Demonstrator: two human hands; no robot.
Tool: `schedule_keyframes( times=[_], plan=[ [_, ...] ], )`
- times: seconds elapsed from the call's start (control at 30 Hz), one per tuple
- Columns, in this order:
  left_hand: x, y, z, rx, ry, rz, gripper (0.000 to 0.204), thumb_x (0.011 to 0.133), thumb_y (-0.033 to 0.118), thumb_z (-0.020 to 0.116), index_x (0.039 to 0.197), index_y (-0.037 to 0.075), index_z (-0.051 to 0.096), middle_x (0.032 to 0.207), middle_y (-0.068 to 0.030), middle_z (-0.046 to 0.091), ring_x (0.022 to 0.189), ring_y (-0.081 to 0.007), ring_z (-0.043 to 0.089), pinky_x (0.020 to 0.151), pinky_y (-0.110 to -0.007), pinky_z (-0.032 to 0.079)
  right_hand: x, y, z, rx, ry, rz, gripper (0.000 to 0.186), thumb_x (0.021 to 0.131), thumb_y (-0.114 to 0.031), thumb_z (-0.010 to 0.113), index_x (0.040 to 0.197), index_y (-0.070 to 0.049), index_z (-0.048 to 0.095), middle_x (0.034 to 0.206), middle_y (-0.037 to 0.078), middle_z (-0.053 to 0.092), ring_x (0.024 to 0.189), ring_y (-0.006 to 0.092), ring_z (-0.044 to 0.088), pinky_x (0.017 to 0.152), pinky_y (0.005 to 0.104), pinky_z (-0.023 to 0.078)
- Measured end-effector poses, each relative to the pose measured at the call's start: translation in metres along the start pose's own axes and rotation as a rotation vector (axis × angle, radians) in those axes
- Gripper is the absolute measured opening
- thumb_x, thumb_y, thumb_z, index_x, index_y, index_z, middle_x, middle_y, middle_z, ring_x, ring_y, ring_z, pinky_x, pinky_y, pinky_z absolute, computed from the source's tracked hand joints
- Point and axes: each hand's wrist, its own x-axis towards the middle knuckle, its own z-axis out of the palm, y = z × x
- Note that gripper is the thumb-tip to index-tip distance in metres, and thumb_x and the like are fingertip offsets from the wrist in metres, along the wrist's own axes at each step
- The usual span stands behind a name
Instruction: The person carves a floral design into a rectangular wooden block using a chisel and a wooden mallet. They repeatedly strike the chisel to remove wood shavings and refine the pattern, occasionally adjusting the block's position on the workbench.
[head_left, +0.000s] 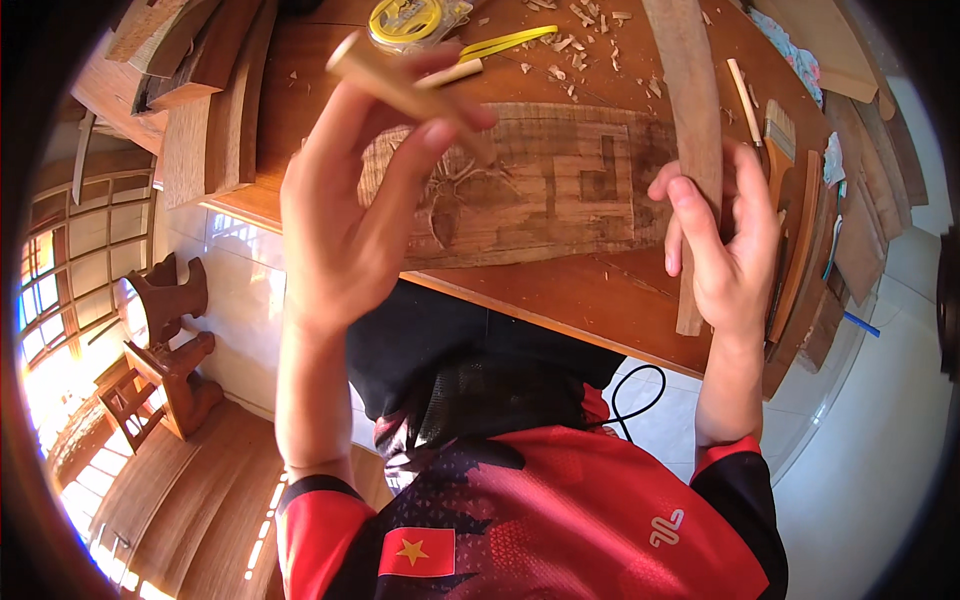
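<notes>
My left hand (350, 220) is raised over the left part of a carved wooden board (540, 220), its fingers closed round a pale round wooden tool handle (400, 95). The handle slants down to the right and is slightly blurred; I cannot make out a blade. A long flat wooden bar (690, 90) is gripped in my right hand (725, 235), by the board's right end. The bar runs upright in view, out past the top edge. Raised relief shows on the board, with a plant-like shape on the left and angular lines on the right.
Wood shavings (570, 60) lie beyond the board, near a yellow tape roll (405, 20) and a yellow strap (510, 42). On the right are a paintbrush (780, 130), a pale handle (745, 100) and wooden strips (800, 270). Planks (215, 130) are stacked at the left.
</notes>
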Motion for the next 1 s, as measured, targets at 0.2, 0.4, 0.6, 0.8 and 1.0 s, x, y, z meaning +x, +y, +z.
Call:
schedule_keyframes(
  times=[0.2,0.4,0.6,0.8,1.0],
  plan=[
    [0.060,0.013,0.015,0.179,-0.542,0.112,0.032,0.099,0.002,0.064,0.130,-0.004,0.065,0.099,-0.0109,0.073,0.091,-0.0176,0.066,0.088,-0.033,0.053,-0.014,0.003,-0.021,0.028,0.030,-0.002,0.035,0.102,-0.013,0.066,0.130,0.004,0.052,0.090,0.009,0.069,0.051,0.0046,0.051,0.044,0.0205,0.038],
    [0.083,-0.002,0.028,0.038,-0.779,0.180,0.031,0.097,0.006,0.069,0.127,-0.005,0.069,0.106,-0.0154,0.076,0.095,-0.0225,0.074,0.085,-0.035,0.056,-0.035,0.012,-0.040,0.060,0.076,0.039,0.036,0.103,-0.011,0.062,0.132,0.005,0.049,0.089,0.011,0.066,0.049,0.0062,0.051,0.044,0.0212,0.039],
    [0.095,0.006,0.034,0.050,-0.899,0.061,0.029,0.098,0.006,0.068,0.127,0.000,0.071,0.110,-0.0124,0.077,0.100,-0.0192,0.075,0.086,-0.032,0.060,-0.052,0.016,-0.045,0.069,0.103,0.077,0.038,0.102,-0.011,0.062,0.132,0.005,0.047,0.089,0.012,0.064,0.049,0.0087,0.051,0.043,0.0228,0.040],
    [0.097,0.024,0.037,0.118,-0.923,-0.062,0.029,0.099,0.004,0.065,0.127,0.004,0.073,0.111,-0.0104,0.078,0.099,-0.0182,0.075,0.083,-0.030,0.060,-0.061,0.013,-0.042,0.092,0.095,0.080,0.038,0.102,-0.013,0.061,0.132,0.005,0.047,0.087,0.013,0.063,0.049,0.0092,0.051,0.043,0.0226,0.039],
    [0.102,0.014,0.039,0.035,-0.983,-0.017,0.032,0.100,0.002,0.062,0.131,0.004,0.071,0.121,-0.0104,0.076,0.098,-0.0171,0.074,0.085,-0.031,0.060,-0.081,0.011,-0.035,0.140,0.075,0.101,0.041,0.105,-0.026,0.055,0.129,0.005,0.046,0.085,0.013,0.062,0.046,0.0107,0.050,0.042,0.0238,0.039]
  ],
)
